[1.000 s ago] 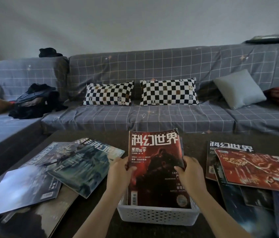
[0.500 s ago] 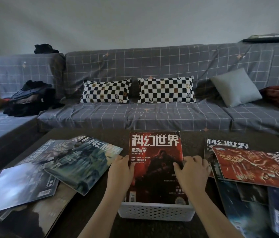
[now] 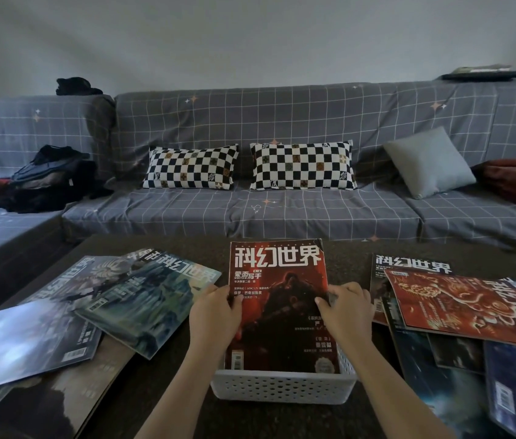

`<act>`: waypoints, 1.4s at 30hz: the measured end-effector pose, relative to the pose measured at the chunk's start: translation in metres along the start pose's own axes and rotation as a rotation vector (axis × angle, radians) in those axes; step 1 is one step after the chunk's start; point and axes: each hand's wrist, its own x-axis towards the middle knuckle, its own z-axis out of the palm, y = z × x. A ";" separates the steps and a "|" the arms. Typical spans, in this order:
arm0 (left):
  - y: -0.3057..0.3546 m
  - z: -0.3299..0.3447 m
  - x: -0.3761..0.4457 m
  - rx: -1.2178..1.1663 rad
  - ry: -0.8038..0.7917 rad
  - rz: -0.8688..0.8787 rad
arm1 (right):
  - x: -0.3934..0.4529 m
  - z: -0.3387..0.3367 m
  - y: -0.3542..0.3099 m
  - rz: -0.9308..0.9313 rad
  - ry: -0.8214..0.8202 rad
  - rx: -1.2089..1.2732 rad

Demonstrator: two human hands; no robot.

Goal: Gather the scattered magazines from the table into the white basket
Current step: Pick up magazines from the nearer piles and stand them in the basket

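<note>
A red magazine (image 3: 278, 289) lies on top of a stack in the white basket (image 3: 283, 388), its far end sticking out past the basket. My left hand (image 3: 215, 315) grips its left edge and my right hand (image 3: 345, 312) grips its right edge, fingers curled over the cover. To the left, several magazines (image 3: 98, 305) lie fanned out on the dark table (image 3: 345, 255). More magazines (image 3: 465, 305) overlap on the right, with a red one on top.
A grey checked sofa (image 3: 282, 217) runs behind the table with two checkered pillows (image 3: 302, 166), a grey cushion (image 3: 429, 161) and a heap of dark clothes (image 3: 50, 179) at the left. The basket stands near the table's front edge.
The red magazine has sunk lower and flatter onto the basket. Both hands slid further up its side edges, still holding it.
</note>
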 end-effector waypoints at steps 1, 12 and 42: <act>0.001 0.000 0.000 0.005 -0.003 0.002 | 0.000 0.000 0.000 -0.011 0.005 -0.019; 0.008 -0.005 -0.002 0.149 -0.055 0.002 | -0.004 -0.001 -0.002 -0.008 0.032 -0.013; -0.143 -0.048 -0.002 -0.240 0.096 -0.544 | 0.012 0.135 -0.209 -0.406 -0.857 0.012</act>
